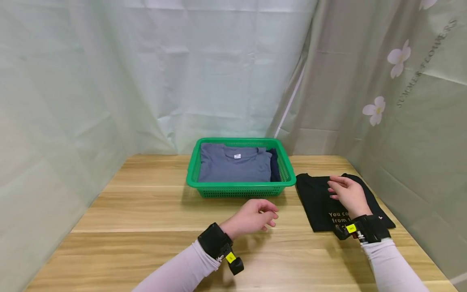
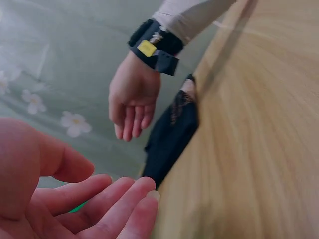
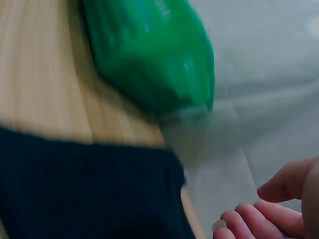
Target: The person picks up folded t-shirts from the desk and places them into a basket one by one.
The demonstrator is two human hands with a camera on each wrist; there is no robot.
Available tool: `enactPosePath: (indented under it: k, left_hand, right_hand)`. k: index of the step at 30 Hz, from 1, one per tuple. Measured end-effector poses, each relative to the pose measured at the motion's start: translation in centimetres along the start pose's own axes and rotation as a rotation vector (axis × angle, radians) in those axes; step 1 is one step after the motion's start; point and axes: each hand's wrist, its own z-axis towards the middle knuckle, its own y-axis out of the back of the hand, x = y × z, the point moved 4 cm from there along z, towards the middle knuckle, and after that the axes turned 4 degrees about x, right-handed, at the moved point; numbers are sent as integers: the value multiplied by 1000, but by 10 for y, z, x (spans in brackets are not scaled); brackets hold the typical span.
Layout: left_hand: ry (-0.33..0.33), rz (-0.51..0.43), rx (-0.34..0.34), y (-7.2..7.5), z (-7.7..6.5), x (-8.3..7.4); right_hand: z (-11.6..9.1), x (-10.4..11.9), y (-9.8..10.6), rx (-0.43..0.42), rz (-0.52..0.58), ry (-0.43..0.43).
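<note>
Curtains border the wood-grain table beneath the black shirt.

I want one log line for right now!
left hand: empty, over table | right hand: empty, above black shirt | green basket: holds gray shirt, dark cloth | black shirt: lying on table

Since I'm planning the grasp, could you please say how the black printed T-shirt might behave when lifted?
The black printed T-shirt looks like soft cloth, so it would probably sag. Lying folded flat, it may unfold if pinched by one layer.
</note>
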Motion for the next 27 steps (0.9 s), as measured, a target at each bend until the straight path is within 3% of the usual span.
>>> enactPosePath:
  k: [10, 16, 22, 27]
  left_hand:
    - [9, -43, -53, -39, 44, 9]
    - [31, -33, -64, -52, 62, 11]
    - [92, -64, -78, -69, 76, 10]
    - [146, -85, -88, -86, 80, 5]
  right_hand:
    - [7, -43, 58, -136, -21, -118]
    - [4, -62, 90, -245, -209, -196]
    - [-2, -74, 97, -267, -415, -247]
    - [-6, -83, 93, -193, -432, -310]
